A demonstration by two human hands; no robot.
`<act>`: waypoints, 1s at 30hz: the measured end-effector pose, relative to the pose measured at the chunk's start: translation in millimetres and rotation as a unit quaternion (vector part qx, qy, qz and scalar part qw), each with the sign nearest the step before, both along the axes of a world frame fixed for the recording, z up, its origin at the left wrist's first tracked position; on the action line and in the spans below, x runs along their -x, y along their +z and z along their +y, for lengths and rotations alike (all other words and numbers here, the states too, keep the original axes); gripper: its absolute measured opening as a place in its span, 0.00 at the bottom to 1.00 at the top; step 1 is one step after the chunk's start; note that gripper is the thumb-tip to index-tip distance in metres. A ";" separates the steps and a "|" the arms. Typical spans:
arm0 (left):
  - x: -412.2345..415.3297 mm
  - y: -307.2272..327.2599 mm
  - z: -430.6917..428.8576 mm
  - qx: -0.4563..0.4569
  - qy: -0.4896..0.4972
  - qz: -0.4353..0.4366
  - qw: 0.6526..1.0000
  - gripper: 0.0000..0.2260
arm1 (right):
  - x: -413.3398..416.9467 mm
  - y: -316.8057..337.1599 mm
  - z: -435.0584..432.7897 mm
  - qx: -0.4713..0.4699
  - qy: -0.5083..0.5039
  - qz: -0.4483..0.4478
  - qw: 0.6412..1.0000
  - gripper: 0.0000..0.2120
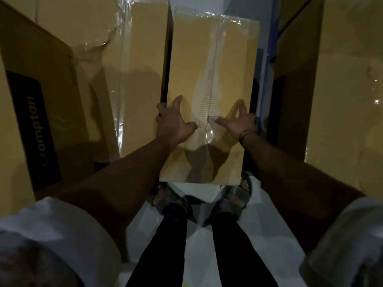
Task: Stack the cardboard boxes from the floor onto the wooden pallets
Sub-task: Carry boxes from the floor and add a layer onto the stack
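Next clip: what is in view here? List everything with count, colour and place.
gripped box: one, tan, clear-taped seam, centre
labelled box: one, tan with black Crompton label, far left
wrapped boxes: at least two, tan under clear film, left of centre
right boxes: count unclear, tan, right edge
blue post: one, blue, right of the gripped box
floor: white, bottom centre
sandals: two, grey, on the feet
bracelet: one, dark, right wrist
left hand: grips the box's left edge
right hand: grips its right edge
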State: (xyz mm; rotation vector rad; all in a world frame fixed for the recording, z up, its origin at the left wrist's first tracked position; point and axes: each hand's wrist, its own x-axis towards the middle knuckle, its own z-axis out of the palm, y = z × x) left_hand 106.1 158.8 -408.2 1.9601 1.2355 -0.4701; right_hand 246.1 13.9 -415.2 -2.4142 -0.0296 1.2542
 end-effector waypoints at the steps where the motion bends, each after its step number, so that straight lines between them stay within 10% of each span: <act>1: -2.2 5.9 -1.3 -0.007 0.002 0.007 1.000 0.40 | -0.7 5.2 2.4 0.004 0.004 0.002 1.000 0.56; 6: 5.5 83.3 8.3 -0.145 0.096 -0.109 0.979 0.30 | 6.5 89.3 -17.9 -0.009 0.012 -0.106 0.994 0.56; 10: 6.2 173.5 42.1 0.087 0.296 -0.122 0.943 0.53 | -15.0 174.7 -34.3 -0.139 -0.104 -0.061 0.983 0.55; 14: -6.0 261.1 8.4 0.041 0.194 -0.108 0.974 0.43 | -42.9 247.7 -15.6 -0.115 0.018 -0.081 0.990 0.52; 21: -30.4 376.9 -63.6 -0.077 0.214 -0.133 0.965 0.56 | -64.1 358.8 -54.6 -0.085 0.129 -0.215 0.964 0.60; 30: -50.4 385.8 -185.8 -0.128 0.237 -0.185 0.945 0.56 | -58.2 389.6 -157.6 0.034 0.127 -0.413 0.901 0.41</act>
